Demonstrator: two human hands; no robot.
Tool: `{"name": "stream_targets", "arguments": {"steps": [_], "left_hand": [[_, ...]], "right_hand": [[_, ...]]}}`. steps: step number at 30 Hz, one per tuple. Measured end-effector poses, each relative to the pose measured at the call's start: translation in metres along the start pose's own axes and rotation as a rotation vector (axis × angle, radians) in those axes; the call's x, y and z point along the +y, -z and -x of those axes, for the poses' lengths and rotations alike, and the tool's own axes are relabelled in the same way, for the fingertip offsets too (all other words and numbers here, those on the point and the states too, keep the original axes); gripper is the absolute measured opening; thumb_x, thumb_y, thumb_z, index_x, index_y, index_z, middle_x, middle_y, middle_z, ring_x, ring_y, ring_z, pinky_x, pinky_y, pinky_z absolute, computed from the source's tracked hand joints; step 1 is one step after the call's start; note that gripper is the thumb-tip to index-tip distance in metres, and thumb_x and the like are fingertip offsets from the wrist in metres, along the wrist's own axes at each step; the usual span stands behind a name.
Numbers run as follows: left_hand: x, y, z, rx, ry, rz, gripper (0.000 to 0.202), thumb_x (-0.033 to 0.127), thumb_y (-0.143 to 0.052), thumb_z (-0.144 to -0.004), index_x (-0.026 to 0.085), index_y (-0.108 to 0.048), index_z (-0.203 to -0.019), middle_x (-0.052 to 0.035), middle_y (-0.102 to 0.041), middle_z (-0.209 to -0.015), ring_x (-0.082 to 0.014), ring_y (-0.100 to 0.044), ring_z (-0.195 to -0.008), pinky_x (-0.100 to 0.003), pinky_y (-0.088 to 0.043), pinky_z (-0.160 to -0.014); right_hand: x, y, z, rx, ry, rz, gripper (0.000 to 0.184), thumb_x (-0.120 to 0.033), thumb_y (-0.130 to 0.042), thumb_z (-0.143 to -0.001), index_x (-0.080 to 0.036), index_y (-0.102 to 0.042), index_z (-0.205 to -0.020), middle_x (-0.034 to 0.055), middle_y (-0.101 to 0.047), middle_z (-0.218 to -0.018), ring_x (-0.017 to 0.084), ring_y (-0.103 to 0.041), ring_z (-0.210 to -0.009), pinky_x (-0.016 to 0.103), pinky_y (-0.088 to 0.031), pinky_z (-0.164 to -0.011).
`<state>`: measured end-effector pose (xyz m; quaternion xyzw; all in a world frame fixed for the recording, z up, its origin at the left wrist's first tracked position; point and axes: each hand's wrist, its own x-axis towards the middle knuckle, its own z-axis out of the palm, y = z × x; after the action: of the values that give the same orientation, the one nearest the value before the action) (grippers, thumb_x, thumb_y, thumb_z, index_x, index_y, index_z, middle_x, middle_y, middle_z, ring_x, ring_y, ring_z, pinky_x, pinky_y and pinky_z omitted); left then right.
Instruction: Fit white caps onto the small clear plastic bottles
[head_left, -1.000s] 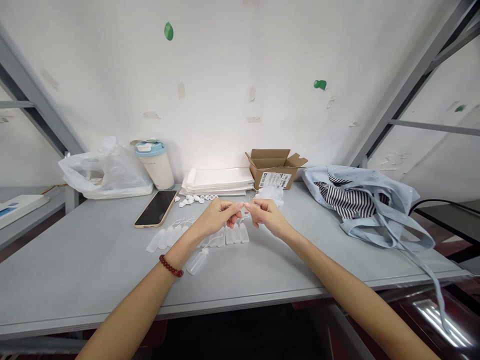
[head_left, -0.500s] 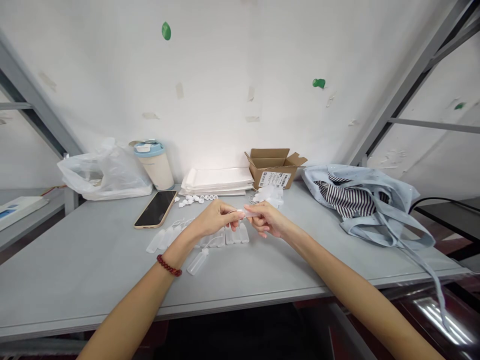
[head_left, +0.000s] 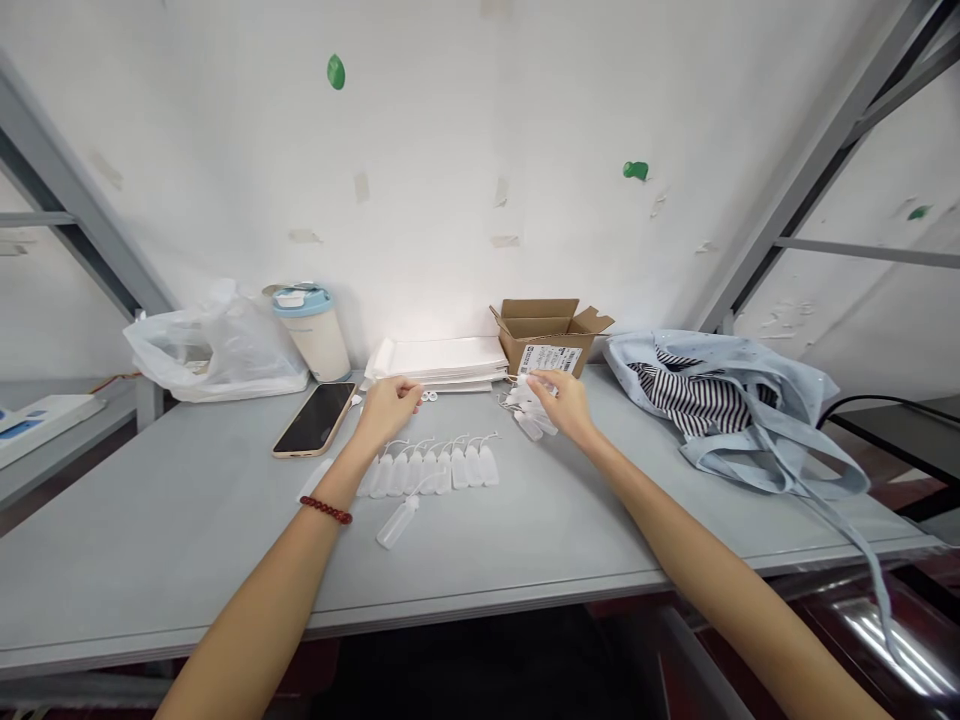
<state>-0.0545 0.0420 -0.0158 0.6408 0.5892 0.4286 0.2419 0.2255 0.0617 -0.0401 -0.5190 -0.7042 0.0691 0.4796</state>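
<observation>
Grey bench (head_left: 150, 560) runs wide against a white wall (head_left: 465, 130) dotted with tape scraps and green blobs (head_left: 336, 71). Grey metal frame (head_left: 817, 170) slants at both sides. Bright glow low on the wall, behind the bench.

Bare forearms, no sleeves; dark red bead bracelet (head_left: 324, 510) on left wrist

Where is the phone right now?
In the head view the phone lies flat on the grey table, left of the left hand and just in front of the blue-lidded cup.
</observation>
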Motion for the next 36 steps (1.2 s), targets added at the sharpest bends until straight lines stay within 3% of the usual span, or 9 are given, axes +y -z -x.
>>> {"name": "stream_targets", "arguments": {"steps": [5,10,15,22,27,31,36], "left_hand": [[-0.015,0.009,-0.007,0.058,-0.076,-0.362,0.019,0.024,-0.048,-0.073,0.017,-0.065,-0.073,-0.0075,-0.069,-0.075,-0.0229,-0.062,-0.076,-0.030,-0.043,-0.071],[-0.030,0.005,-0.010,-0.013,-0.209,-0.512,0.029,0.017,-0.042,-0.077,0.013,-0.067,-0.092,-0.0130,-0.069,-0.096,-0.0258,-0.061,-0.090,-0.036,-0.044,-0.084],[-0.043,0.000,-0.014,-0.071,-0.292,-0.655,0.035,0.009,-0.040,-0.077,0.011,-0.067,-0.099,-0.0127,-0.066,-0.106,-0.0249,-0.057,-0.105,-0.035,-0.041,-0.095],[-0.044,0.002,-0.016,-0.157,-0.272,-0.760,0.038,0.004,-0.042,-0.075,0.009,-0.067,-0.103,-0.0134,-0.066,-0.107,-0.0237,-0.057,-0.105,-0.032,-0.042,-0.095],[-0.048,-0.001,-0.016,-0.172,-0.199,-0.787,0.039,0.005,-0.042,-0.075,0.012,-0.066,-0.105,-0.0129,-0.065,-0.109,-0.0235,-0.058,-0.104,-0.032,-0.044,-0.092],[-0.051,-0.002,-0.016,-0.184,-0.198,-0.779,0.038,0.006,-0.042,-0.076,0.012,-0.067,-0.104,-0.0134,-0.066,-0.107,-0.0237,-0.059,-0.103,-0.032,-0.044,-0.091],[-0.051,-0.003,-0.017,-0.180,-0.196,-0.773,0.034,0.011,-0.043,-0.079,0.013,-0.067,-0.103,-0.0116,-0.067,-0.105,-0.0221,-0.059,-0.104,-0.031,-0.043,-0.092]], "right_hand": [[0.013,-0.007,-0.002,-0.049,0.125,0.072,0.020,-0.029,-0.054,-0.081,-0.020,-0.069,-0.089,0.0077,-0.066,-0.087,0.022,-0.056,-0.087,0.040,-0.038,-0.086],[0.006,-0.011,0.004,-0.026,0.079,0.216,0.022,-0.023,-0.055,-0.079,-0.017,-0.067,-0.096,0.0118,-0.060,-0.097,0.027,-0.049,-0.096,0.041,-0.038,-0.084],[-0.005,-0.010,0.009,-0.024,0.042,0.389,0.025,-0.020,-0.055,-0.079,-0.016,-0.064,-0.101,0.0133,-0.056,-0.107,0.029,-0.045,-0.100,0.041,-0.037,-0.081],[-0.018,-0.010,0.015,-0.005,0.113,0.444,0.024,-0.022,-0.055,-0.079,-0.014,-0.061,-0.101,0.0149,-0.055,-0.110,0.031,-0.046,-0.101,0.042,-0.038,-0.080],[-0.042,-0.012,0.027,0.045,0.306,0.279,0.019,-0.020,-0.051,-0.083,-0.014,-0.059,-0.100,0.0140,-0.056,-0.106,0.027,-0.048,-0.097,0.042,-0.039,-0.083],[-0.074,-0.015,0.047,-0.110,0.571,0.057,0.020,-0.018,-0.046,-0.087,-0.013,-0.056,-0.104,0.0143,-0.057,-0.102,0.022,-0.050,-0.095,0.037,-0.043,-0.081],[-0.113,-0.025,0.083,-0.442,0.837,-0.021,0.026,-0.013,-0.045,-0.087,-0.012,-0.053,-0.111,0.0133,-0.058,-0.113,0.020,-0.047,-0.100,0.032,-0.043,-0.085]]}}
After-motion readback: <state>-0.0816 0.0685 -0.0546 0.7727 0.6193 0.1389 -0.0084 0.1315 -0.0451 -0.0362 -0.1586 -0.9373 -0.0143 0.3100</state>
